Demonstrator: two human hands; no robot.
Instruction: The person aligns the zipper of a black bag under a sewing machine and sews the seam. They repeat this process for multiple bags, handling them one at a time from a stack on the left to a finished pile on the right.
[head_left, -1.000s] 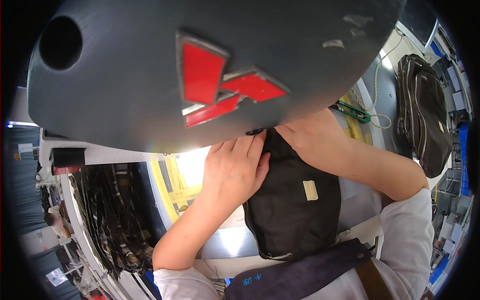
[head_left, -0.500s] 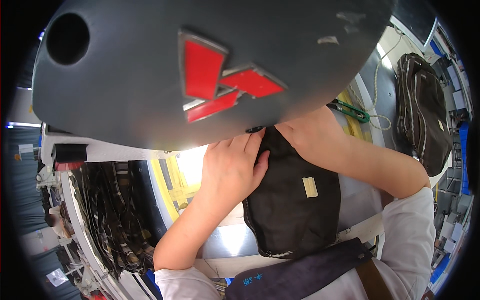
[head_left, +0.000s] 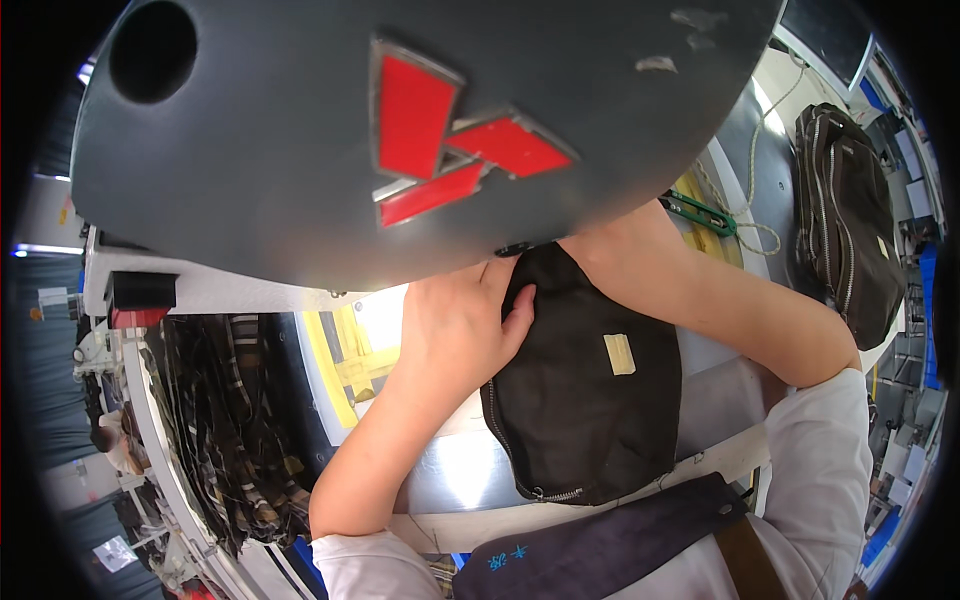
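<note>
A dark fabric bag [head_left: 590, 430] with a zip along its edge and a small pale yellow patch [head_left: 620, 354] lies in front of me, its far end under a large dark grey machine head [head_left: 290, 160] with a red emblem. My left hand [head_left: 455, 325] rests at the bag's left edge, fingers stretched forward and thumb apart on the fabric. Its fingertips are hidden by the machine head. On the bag's far right side lies my right hand [head_left: 625, 255], its fingers out of sight under the head.
Green-handled thread snips [head_left: 705, 215] lie right of my right hand, beside a pale cord [head_left: 752, 165]. Another dark zipped bag [head_left: 850, 225] sits at the far right. Plaid and dark fabric pieces [head_left: 230, 430] hang at the left. Yellow tape [head_left: 345, 365] marks the work surface.
The bag has shifted slightly away from me, toward the machine head. Both hands keep nearly the same pose on it. The view has tilted a little.
</note>
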